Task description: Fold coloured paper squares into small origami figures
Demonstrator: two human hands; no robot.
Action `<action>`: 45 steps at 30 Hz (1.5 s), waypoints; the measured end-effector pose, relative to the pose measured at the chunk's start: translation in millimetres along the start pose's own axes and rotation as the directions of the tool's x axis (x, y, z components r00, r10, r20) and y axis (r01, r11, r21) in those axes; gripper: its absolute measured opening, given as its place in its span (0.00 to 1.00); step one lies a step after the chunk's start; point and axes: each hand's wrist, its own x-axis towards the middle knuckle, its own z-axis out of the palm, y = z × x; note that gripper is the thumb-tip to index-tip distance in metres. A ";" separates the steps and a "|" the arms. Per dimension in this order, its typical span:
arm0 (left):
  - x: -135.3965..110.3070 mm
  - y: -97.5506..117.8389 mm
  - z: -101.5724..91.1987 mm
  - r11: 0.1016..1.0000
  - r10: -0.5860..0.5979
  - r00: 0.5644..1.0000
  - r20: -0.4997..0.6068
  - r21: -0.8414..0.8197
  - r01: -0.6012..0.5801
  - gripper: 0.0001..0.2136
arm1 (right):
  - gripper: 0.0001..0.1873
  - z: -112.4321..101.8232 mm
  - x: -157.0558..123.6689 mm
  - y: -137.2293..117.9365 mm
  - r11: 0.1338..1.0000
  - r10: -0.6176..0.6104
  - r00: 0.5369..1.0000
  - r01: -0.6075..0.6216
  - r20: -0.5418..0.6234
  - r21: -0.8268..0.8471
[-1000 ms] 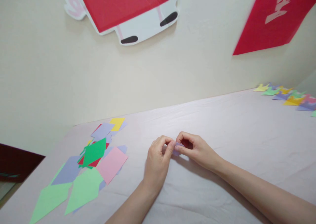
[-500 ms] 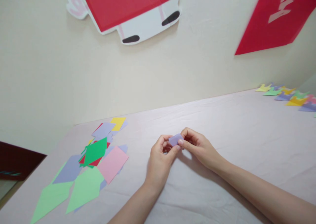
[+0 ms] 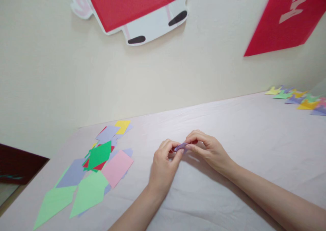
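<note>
A small folded piece of purple paper (image 3: 180, 147) is held between both hands, a little above the covered table. My left hand (image 3: 165, 159) pinches its left end between thumb and fingers. At its right end, the thumb and fingertips of my right hand (image 3: 207, 149) are closed on it. The paper appears narrow, seen nearly edge-on, and the fingers cover part of it. Its exact folds are too small to make out.
Loose paper squares lie at the left, among them a dark green sheet (image 3: 100, 155), a pink sheet (image 3: 117, 168) and a light green sheet (image 3: 89, 193). Folded crown-like paper shapes (image 3: 308, 104) stand at the far right. A wall (image 3: 152, 81) rises behind the table (image 3: 219, 119).
The purple paper has tilted or been folded, from showing a broad flat face to a narrow strip. Both hands keep their pinch, with the fingers slightly shifted.
</note>
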 end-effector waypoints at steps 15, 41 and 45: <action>-1.8 0.3 -1.9 0.989 0.131 0.991 -0.019 0.070 -0.130 0.08 | 0.12 3.5 -3.2 4.0 0.963 0.160 0.984 -0.174 0.082 0.207; -2.7 0.4 -0.7 1.000 -0.013 1.000 -0.008 -0.008 0.013 0.09 | 0.10 4.9 -1.0 2.7 0.940 0.219 0.975 -0.221 0.035 0.261; -1.9 3.0 0.4 0.999 -0.032 0.998 0.049 0.024 0.030 0.09 | 0.10 4.6 -1.8 1.4 0.951 0.202 0.979 -0.206 0.042 0.230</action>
